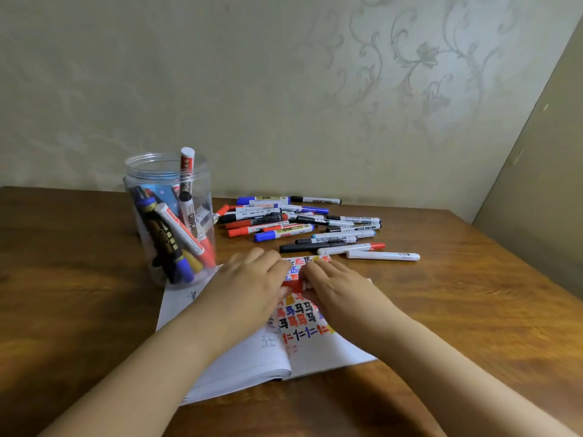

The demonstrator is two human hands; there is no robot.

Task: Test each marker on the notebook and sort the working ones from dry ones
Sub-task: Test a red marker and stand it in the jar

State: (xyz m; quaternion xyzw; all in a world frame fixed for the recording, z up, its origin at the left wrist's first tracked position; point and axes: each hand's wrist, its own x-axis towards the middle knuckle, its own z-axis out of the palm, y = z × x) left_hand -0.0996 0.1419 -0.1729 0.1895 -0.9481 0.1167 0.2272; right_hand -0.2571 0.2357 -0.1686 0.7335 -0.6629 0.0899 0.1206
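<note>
Both hands meet over the open notebook [315, 351]. Left hand [252, 280] and right hand [334, 287] each hold one end of a marker [298, 283] between them. Its red part sits by the left fingers, its white part by the right fingers. The marker lies sideways, left to right, just above the page. Fingers on both hands are curled around it. Colored test marks in red, black, blue and yellow fill the page. A clear jar [170, 216] stands on the counter [473, 310] left of the notebook, with markers leaning inside it. A pile of loose markers [303, 225] lies behind the notebook, mostly pointing left to right.
</note>
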